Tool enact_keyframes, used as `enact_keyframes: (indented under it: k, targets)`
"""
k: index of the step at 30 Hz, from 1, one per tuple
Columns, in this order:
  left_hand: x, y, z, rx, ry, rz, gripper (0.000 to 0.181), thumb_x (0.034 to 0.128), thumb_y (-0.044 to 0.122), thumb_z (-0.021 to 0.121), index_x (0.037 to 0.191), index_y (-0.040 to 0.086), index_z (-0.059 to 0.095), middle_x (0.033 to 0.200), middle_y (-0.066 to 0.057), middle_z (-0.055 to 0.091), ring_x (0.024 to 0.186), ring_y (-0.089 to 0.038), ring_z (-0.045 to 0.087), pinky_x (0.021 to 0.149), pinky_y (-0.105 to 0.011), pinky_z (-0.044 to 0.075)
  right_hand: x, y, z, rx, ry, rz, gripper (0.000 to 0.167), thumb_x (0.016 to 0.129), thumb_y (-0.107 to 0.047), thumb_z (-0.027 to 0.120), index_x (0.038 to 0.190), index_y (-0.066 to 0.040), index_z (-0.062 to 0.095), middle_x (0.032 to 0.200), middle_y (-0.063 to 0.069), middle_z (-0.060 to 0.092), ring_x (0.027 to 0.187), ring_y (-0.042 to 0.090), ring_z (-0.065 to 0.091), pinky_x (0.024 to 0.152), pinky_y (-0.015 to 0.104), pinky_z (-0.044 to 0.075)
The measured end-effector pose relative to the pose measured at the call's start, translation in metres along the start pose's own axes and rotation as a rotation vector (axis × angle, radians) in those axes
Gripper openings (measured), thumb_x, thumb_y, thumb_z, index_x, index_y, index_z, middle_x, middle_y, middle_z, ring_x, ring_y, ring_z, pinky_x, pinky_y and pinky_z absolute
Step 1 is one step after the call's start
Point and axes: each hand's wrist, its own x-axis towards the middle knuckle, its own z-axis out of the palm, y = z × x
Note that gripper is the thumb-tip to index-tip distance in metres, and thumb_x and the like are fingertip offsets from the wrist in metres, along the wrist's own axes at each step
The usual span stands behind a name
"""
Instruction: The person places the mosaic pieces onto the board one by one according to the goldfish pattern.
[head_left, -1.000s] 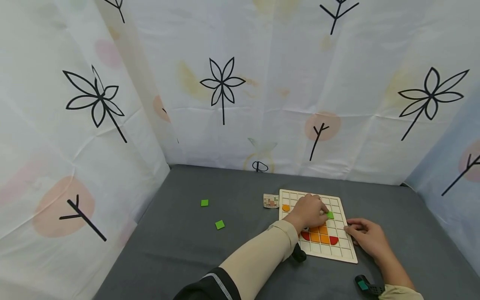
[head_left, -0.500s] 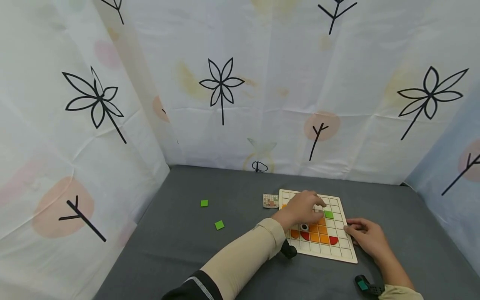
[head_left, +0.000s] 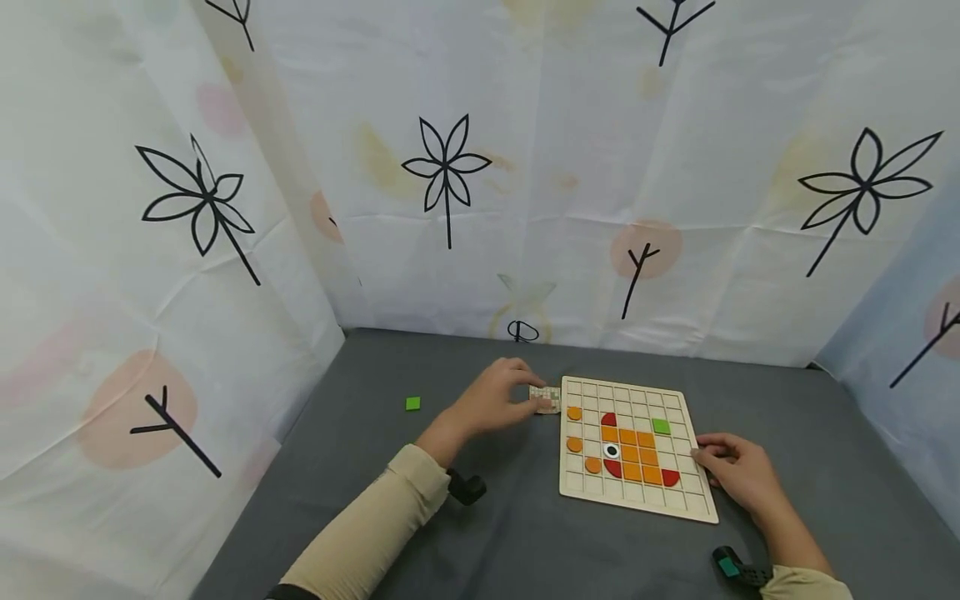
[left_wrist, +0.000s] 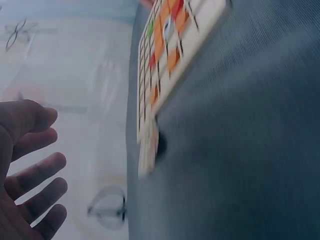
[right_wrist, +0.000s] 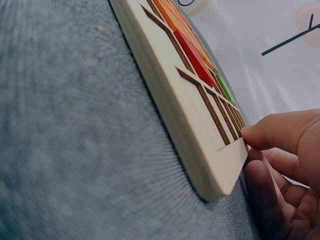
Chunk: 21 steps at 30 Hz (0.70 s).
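Observation:
My left hand (head_left: 491, 396) hovers left of the wooden grid board (head_left: 690, 507), fingers loosely spread and holding nothing. It partly covers a small picture card (head_left: 553, 406) beside the board; in the left wrist view its fingers show apart. My right hand (head_left: 738, 471) grips the board's right edge, thumb (right_wrist: 260, 134) on top and the other fingers curled at the side. On the board sit orange squares (head_left: 630, 455), a round eye piece (head_left: 611, 451), red curved pieces (head_left: 670, 477), orange discs (head_left: 573, 445) and one green square tile (head_left: 661, 427).
A loose green square tile (head_left: 412, 403) lies on the grey cloth (head_left: 517, 542) at left. Patterned white curtains (head_left: 555, 208) rise behind and beside the table. Black wrist devices (head_left: 467, 487) sit on both wrists.
My left hand let go of the green tile on the board and moved left past the card. Its forearm now hides the nearer loose green tile. My right hand stayed at the board's edge.

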Motion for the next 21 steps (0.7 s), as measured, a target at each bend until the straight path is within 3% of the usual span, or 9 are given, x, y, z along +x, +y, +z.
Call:
enact_keyframes:
  k: [5,9,15,21]
  targets:
    - [-0.049,-0.049,-0.039,0.005,0.089,-0.130,0.027,0.1012,0.023,0.075,0.125,0.012,0.077,0.119,-0.009,0.070,0.113,-0.030,0.064,0.098,-0.048,0.055,0.002,0.001,-0.002,-0.005,0.009,0.009,0.044,0.101,-0.018,0.069,0.134,0.010,0.062,0.104,0.015,0.067,0.074,0.006,0.058,0.060,0.025,0.056]
    - [-0.084,-0.081,-0.059,0.015,0.125,-0.244,0.030,0.1001,0.019,0.076,0.128,0.009,0.076,0.123,-0.013,0.070,0.119,-0.037,0.064,0.101,-0.054,0.054,0.003,0.002,-0.003,-0.015,0.021,0.026,0.044,0.101,-0.018,0.069,0.134,0.009,0.063,0.104,0.015,0.067,0.075,0.006,0.058,0.060,0.025,0.056]
    - [-0.123,-0.118,-0.067,0.075,0.119,-0.345,0.036,0.0989,0.016,0.076,0.132,0.002,0.073,0.127,-0.018,0.068,0.120,-0.041,0.063,0.102,-0.059,0.053,0.004,0.000,-0.002,-0.013,0.017,0.027,0.045,0.101,-0.019,0.069,0.135,0.010,0.062,0.105,0.017,0.067,0.076,0.008,0.059,0.060,0.024,0.056]
    - [-0.139,-0.132,-0.065,0.117,0.082,-0.391,0.041,0.0972,0.016,0.078,0.134,0.000,0.071,0.128,-0.020,0.068,0.120,-0.041,0.063,0.103,-0.060,0.052,0.002,-0.001,-0.001,-0.008,-0.005,0.013,0.045,0.101,-0.019,0.068,0.135,0.010,0.062,0.105,0.016,0.066,0.076,0.007,0.059,0.061,0.025,0.057]
